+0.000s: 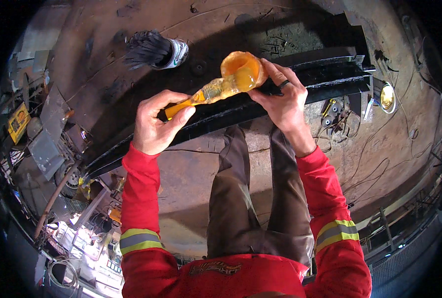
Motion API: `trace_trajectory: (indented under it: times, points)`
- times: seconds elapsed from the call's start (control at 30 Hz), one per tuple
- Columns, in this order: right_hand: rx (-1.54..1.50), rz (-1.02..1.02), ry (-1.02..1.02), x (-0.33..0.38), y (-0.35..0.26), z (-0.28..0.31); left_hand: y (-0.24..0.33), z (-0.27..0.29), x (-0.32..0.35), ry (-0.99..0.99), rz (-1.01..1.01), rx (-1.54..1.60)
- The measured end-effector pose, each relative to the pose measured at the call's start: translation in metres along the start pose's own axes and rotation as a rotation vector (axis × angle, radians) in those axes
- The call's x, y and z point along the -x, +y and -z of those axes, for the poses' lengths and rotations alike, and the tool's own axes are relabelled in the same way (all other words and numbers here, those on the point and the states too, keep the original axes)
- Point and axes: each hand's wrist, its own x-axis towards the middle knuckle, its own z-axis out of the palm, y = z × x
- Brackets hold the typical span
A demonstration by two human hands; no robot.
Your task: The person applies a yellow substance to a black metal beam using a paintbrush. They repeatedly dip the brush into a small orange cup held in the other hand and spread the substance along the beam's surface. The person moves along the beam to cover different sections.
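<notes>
My left hand (157, 121) pinches the yellow handle of a paintbrush (213, 92) between thumb and fingers. The brush head is thickly coated in a glossy amber substance, and its tip lies against a small orange cup (235, 60). My right hand (284, 94), with a dark ring on one finger, grips this cup from its right side, tilted so that its opening shows. Amber material also coats the cup's wall. Beneath both hands runs a long black steel beam (310, 82) with a ridged, slightly curved look in this view.
A white can (179, 53) stuffed with thin dark rods lies beyond the beam. To the right are a small yellow-and-black tool (330, 108), a round lamp (387, 97) and loose cables on the brown floor. Metal sheets (48, 154) and clutter fill the left side.
</notes>
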Motion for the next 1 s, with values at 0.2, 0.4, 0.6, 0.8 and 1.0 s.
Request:
trace_trajectory:
  times: [0.2, 0.4, 0.6, 0.8, 1.0]
  points:
    - [-0.145, -0.145, 0.046, -0.007, -0.004, -0.004, -0.017, 0.012, 0.019, 0.034, -0.056, 0.014]
    - [-0.144, -0.172, 0.092, -0.015, 0.006, -0.010, -0.007, 0.032, 0.040, 0.220, -0.209, 0.022]
    - [-0.158, -0.211, 0.044, 0.003, 0.008, -0.027, 0.033, 0.053, 0.038, 0.374, -0.364, -0.017]
    - [-0.257, -0.259, -0.007, 0.021, -0.012, -0.036, 0.031, 0.041, 0.042, 0.398, -0.267, -0.093]
    - [-0.298, -0.283, -0.037, 0.018, -0.043, -0.022, -0.006, -0.011, 0.052, 0.371, -0.165, -0.044]
